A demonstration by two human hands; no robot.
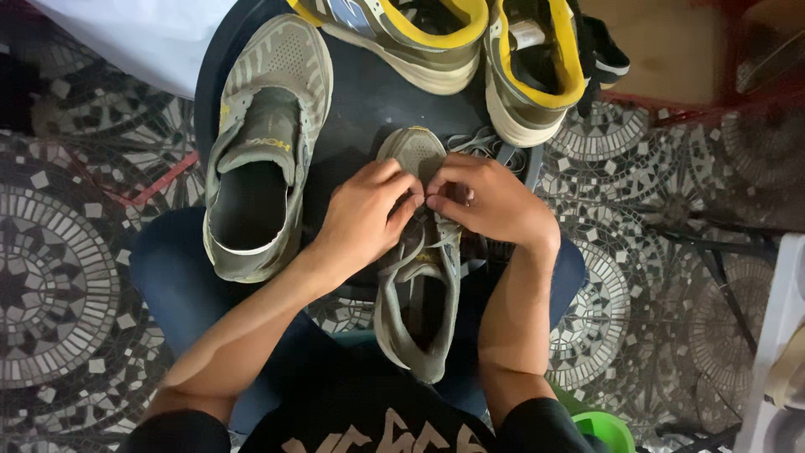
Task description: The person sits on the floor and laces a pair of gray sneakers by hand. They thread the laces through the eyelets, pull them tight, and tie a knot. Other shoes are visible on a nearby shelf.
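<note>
An olive-grey sneaker (419, 285) lies toe-away across my lap and the edge of a round black table (360, 92). My left hand (365, 214) and my right hand (490, 201) meet over its front lacing, fingertips pinching the grey lace (474, 143) near the toe. A loose coil of that lace lies on the table just beyond my right hand. A matching sneaker (260, 151) without laces rests on the table to the left, opening facing up.
Two grey sneakers with yellow lining, one (411, 33) and another (532, 75), sit at the table's far edge. Patterned mosaic floor (75, 252) surrounds the table. A green container (604, 428) is at lower right, a white object (780, 335) at the right edge.
</note>
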